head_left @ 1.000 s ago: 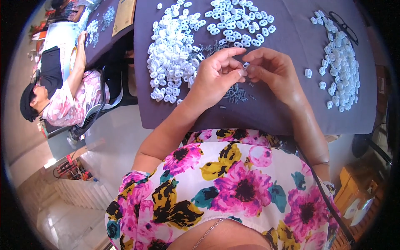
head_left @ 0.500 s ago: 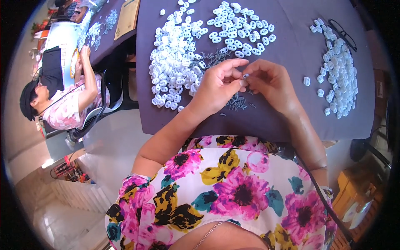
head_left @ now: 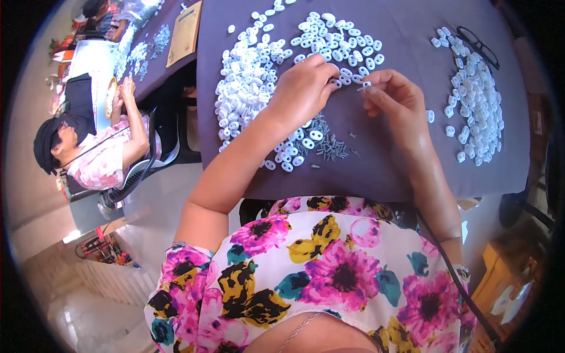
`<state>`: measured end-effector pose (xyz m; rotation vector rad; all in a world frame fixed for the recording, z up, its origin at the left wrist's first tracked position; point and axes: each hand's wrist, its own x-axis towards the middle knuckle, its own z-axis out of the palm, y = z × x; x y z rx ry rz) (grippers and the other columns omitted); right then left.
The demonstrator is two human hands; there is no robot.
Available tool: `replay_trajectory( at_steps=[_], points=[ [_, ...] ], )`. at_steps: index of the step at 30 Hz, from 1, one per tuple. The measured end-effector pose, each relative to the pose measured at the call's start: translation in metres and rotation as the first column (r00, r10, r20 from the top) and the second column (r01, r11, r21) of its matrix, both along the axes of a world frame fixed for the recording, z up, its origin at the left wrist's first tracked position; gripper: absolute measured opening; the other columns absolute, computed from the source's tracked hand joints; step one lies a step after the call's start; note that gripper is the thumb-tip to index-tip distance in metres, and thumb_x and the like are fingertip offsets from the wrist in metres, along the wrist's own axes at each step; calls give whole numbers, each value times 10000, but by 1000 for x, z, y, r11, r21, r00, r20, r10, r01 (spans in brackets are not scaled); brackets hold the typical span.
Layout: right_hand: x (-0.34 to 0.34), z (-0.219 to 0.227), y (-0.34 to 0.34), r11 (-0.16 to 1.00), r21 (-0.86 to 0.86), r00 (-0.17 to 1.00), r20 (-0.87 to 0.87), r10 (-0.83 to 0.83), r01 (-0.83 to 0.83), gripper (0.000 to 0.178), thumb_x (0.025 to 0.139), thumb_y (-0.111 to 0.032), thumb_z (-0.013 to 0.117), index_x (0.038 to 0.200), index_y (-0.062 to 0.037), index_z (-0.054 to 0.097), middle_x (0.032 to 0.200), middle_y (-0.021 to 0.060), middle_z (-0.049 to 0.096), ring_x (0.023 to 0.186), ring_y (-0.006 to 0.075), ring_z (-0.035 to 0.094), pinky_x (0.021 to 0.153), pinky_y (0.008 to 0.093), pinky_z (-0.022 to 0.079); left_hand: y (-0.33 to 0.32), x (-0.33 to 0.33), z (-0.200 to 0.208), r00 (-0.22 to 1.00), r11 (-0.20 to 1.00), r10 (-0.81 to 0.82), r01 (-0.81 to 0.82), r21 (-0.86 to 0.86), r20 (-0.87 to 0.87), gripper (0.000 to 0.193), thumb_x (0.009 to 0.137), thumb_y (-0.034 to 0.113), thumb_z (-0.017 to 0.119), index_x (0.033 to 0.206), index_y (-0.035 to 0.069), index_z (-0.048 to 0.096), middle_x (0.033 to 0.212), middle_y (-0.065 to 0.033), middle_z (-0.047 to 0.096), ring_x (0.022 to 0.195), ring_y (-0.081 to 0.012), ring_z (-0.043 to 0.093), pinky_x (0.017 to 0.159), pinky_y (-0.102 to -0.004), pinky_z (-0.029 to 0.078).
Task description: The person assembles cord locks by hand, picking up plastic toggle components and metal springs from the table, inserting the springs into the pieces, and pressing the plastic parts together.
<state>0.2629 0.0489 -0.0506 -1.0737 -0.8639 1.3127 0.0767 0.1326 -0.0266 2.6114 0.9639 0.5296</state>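
My left hand (head_left: 305,87) reaches to the near edge of a far cluster of white oval two-hole plastic pieces (head_left: 335,41). Its fingers are curled together, with a white oval piece (head_left: 336,83) at the fingertips. To its right, my right hand (head_left: 395,100) pinches a small white plastic piece (head_left: 366,85) between thumb and forefinger, a short thin bit sticking out from it. Below the left hand lies a heap of small grey screws (head_left: 331,147). A larger heap of the white oval pieces (head_left: 241,88) spreads left of my hand, partly behind my forearm.
On the right of the dark tablecloth (head_left: 388,165) lie a heap of white pieces (head_left: 479,112) and black-framed glasses (head_left: 478,47). A brown clipboard-like board (head_left: 185,35) rests at the far left. A seated person (head_left: 100,141) works at the left table, beside a chair (head_left: 150,153).
My hands, together over the screws before, have parted. The left moved away from me to the far cluster; the right shifted slightly right and farther, keeping the small white piece.
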Motion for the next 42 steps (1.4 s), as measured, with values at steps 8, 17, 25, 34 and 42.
replay_trajectory(
  at_steps=[8,17,25,34,42],
  points=[
    [-3,4,-4,998,-10,998,6,60,-60,123,874,-51,596,993,-21,610,825,8,623,715,70,578,619,194,456,-12,-2,7,978,891,166,-96,-444,122,115,820,58,645,926,17,625,829,-44,614,690,-144,594,644,-275,483],
    [-7,6,-7,994,87,996,-59,71,-66,102,896,-52,578,990,-14,588,842,18,609,744,74,577,635,202,464,-32,-7,3,781,326,483,259,-909,395,248,847,55,623,1086,-10,630,779,-38,615,649,-107,566,628,-221,469],
    [-9,11,-9,994,69,995,-54,87,-83,109,891,-40,575,995,-11,589,833,23,612,741,82,580,634,209,469,-41,-15,3,748,227,560,274,-935,355,219,887,112,604,1059,-22,632,801,-78,644,662,-139,612,623,-246,513],
    [-9,4,-8,990,91,994,-26,107,-104,169,883,-14,573,1049,-2,597,835,25,613,726,74,565,637,210,464,-46,-14,3,722,330,591,189,-925,358,199,876,101,622,1037,-16,639,831,-109,669,664,-149,644,615,-247,533],
    [-11,3,-8,993,34,992,-42,119,-117,163,877,-8,580,1039,-2,601,850,27,620,735,68,574,643,198,471,-55,-9,4,750,451,511,182,-874,420,307,832,26,647,1136,-14,616,851,-63,651,709,-115,626,665,-225,524]
  ],
)
